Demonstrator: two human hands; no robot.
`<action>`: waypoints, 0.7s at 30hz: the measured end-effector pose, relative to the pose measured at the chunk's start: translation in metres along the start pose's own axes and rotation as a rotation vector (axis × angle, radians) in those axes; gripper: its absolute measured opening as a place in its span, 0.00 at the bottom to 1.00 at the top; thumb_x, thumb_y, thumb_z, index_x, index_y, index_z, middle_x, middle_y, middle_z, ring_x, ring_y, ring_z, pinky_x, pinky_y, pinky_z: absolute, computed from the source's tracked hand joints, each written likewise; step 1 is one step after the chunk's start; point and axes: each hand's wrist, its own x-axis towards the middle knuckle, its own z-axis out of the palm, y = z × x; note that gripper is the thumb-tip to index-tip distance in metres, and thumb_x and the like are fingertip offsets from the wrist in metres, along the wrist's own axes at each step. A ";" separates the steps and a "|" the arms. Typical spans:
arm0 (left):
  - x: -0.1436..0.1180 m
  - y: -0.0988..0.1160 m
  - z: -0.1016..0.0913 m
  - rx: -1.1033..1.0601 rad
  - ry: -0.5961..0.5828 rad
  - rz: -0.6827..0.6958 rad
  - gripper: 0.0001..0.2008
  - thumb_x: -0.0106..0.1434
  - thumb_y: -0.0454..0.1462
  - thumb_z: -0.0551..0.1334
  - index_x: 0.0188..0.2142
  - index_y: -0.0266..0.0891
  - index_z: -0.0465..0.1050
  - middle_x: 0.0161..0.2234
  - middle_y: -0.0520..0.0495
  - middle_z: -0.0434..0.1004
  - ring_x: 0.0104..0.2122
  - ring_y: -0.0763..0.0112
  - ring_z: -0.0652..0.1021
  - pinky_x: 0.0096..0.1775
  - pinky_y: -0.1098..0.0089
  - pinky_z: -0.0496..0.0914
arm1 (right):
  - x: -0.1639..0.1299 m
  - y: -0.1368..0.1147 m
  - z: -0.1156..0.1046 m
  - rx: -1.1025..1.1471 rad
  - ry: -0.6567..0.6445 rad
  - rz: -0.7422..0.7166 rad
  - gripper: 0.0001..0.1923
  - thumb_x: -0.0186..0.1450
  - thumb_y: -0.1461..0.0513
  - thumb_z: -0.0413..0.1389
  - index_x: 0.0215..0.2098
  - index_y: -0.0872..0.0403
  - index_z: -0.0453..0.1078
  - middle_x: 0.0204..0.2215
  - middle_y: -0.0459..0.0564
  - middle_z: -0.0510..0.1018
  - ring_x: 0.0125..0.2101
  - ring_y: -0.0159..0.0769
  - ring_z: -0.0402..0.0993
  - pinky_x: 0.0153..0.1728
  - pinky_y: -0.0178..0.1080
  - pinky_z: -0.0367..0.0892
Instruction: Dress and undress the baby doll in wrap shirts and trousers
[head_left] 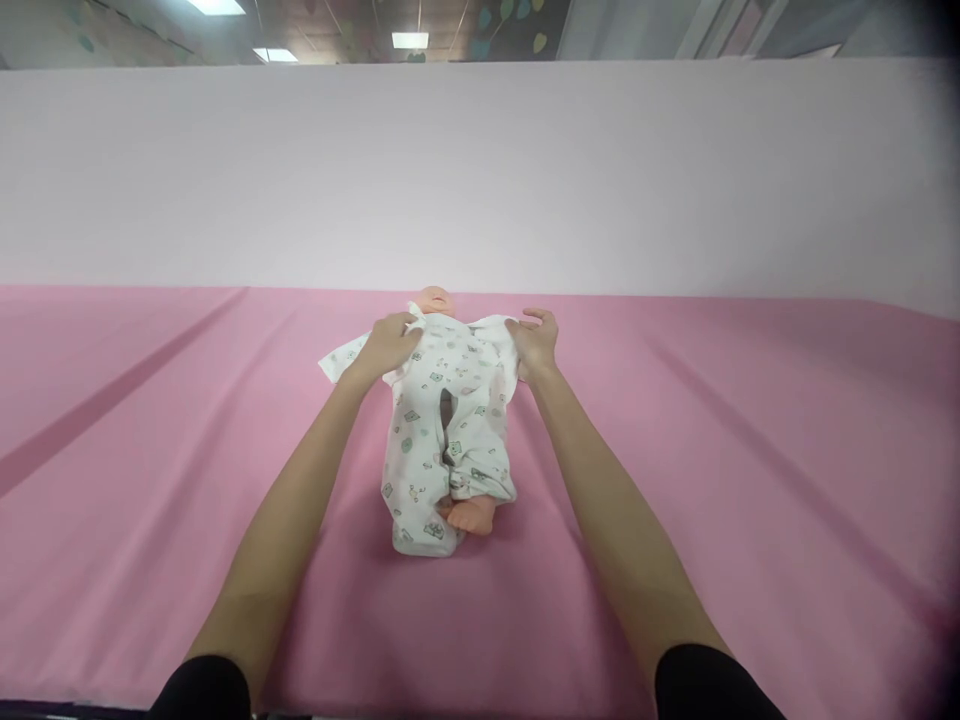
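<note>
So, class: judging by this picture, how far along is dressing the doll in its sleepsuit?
Done: the legs are in, with one bare foot poking out of the printed sleepsuit and the doll lying on its back on the pink sheet. In hand: the left hand and right hand grip the suit at the shoulders. Left: the front gapes open, and the left-side sleeve lies flat.

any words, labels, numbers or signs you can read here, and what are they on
None can be read.
The romper on the doll, which both the left hand and the right hand grip at the shoulders: small green and grey printed shapes, too blurred to tell if any are letters.
The pink sheet and the pale wall: plain, no text.
</note>
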 end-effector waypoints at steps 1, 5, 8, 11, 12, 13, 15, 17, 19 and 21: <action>-0.004 0.003 0.004 0.055 -0.107 0.021 0.09 0.56 0.36 0.61 0.37 0.37 0.74 0.25 0.49 0.70 0.26 0.68 0.71 0.31 0.69 0.64 | 0.000 -0.002 -0.002 0.024 -0.009 -0.002 0.23 0.55 0.66 0.56 0.49 0.53 0.59 0.39 0.51 0.70 0.34 0.35 0.73 0.32 0.38 0.69; -0.015 0.013 0.013 0.235 -0.291 0.118 0.14 0.57 0.37 0.61 0.43 0.40 0.74 0.28 0.49 0.72 0.30 0.65 0.73 0.33 0.68 0.64 | 0.007 -0.010 -0.010 0.142 -0.048 -0.034 0.22 0.56 0.66 0.56 0.48 0.53 0.61 0.40 0.52 0.72 0.34 0.34 0.73 0.33 0.39 0.70; -0.017 0.018 0.017 0.216 -0.388 0.167 0.13 0.58 0.39 0.61 0.42 0.40 0.75 0.28 0.50 0.73 0.29 0.67 0.73 0.32 0.69 0.64 | 0.006 -0.017 -0.015 0.249 -0.160 0.031 0.25 0.55 0.68 0.56 0.51 0.52 0.61 0.42 0.53 0.73 0.35 0.36 0.74 0.32 0.39 0.72; -0.012 0.015 0.019 0.165 -0.305 0.173 0.11 0.59 0.42 0.59 0.38 0.40 0.75 0.26 0.50 0.73 0.27 0.69 0.73 0.31 0.69 0.64 | -0.002 -0.025 -0.017 0.314 -0.325 0.093 0.30 0.52 0.70 0.56 0.54 0.52 0.60 0.45 0.56 0.74 0.36 0.37 0.75 0.32 0.40 0.72; -0.010 0.013 0.019 0.169 -0.213 0.163 0.11 0.60 0.42 0.58 0.37 0.40 0.75 0.27 0.50 0.74 0.27 0.69 0.73 0.32 0.69 0.64 | -0.005 -0.027 -0.017 0.305 -0.356 0.110 0.31 0.52 0.70 0.56 0.54 0.52 0.59 0.45 0.56 0.74 0.35 0.37 0.75 0.32 0.40 0.73; -0.008 0.010 0.020 0.179 -0.122 0.146 0.11 0.60 0.42 0.58 0.37 0.39 0.74 0.28 0.49 0.74 0.28 0.69 0.73 0.32 0.69 0.64 | -0.008 -0.028 -0.017 0.272 -0.361 0.131 0.32 0.52 0.70 0.56 0.55 0.53 0.59 0.44 0.57 0.74 0.35 0.38 0.75 0.31 0.40 0.73; -0.004 0.005 0.023 0.199 -0.040 0.092 0.13 0.60 0.44 0.58 0.40 0.39 0.73 0.30 0.48 0.75 0.30 0.67 0.74 0.33 0.68 0.64 | -0.012 -0.029 -0.018 0.132 -0.296 0.177 0.31 0.52 0.70 0.58 0.54 0.55 0.61 0.40 0.57 0.75 0.33 0.39 0.75 0.29 0.40 0.72; -0.003 0.001 0.030 0.240 -0.084 0.029 0.18 0.57 0.48 0.61 0.42 0.39 0.71 0.31 0.47 0.75 0.32 0.64 0.74 0.34 0.67 0.64 | -0.013 -0.029 -0.020 -0.078 -0.248 0.194 0.25 0.51 0.69 0.62 0.47 0.57 0.67 0.33 0.56 0.76 0.31 0.41 0.74 0.27 0.40 0.70; -0.004 0.001 0.038 0.335 -0.123 -0.013 0.21 0.54 0.49 0.64 0.42 0.39 0.70 0.32 0.45 0.75 0.34 0.59 0.75 0.34 0.66 0.64 | -0.012 -0.029 -0.023 -0.291 -0.300 0.191 0.14 0.50 0.67 0.64 0.35 0.59 0.71 0.25 0.53 0.74 0.27 0.41 0.72 0.25 0.39 0.68; -0.006 0.003 0.046 0.448 -0.115 -0.021 0.20 0.53 0.48 0.64 0.41 0.38 0.69 0.33 0.43 0.74 0.35 0.56 0.75 0.35 0.64 0.64 | -0.010 -0.033 -0.025 -0.403 -0.386 0.200 0.07 0.51 0.68 0.64 0.25 0.58 0.69 0.19 0.50 0.71 0.23 0.39 0.70 0.23 0.38 0.66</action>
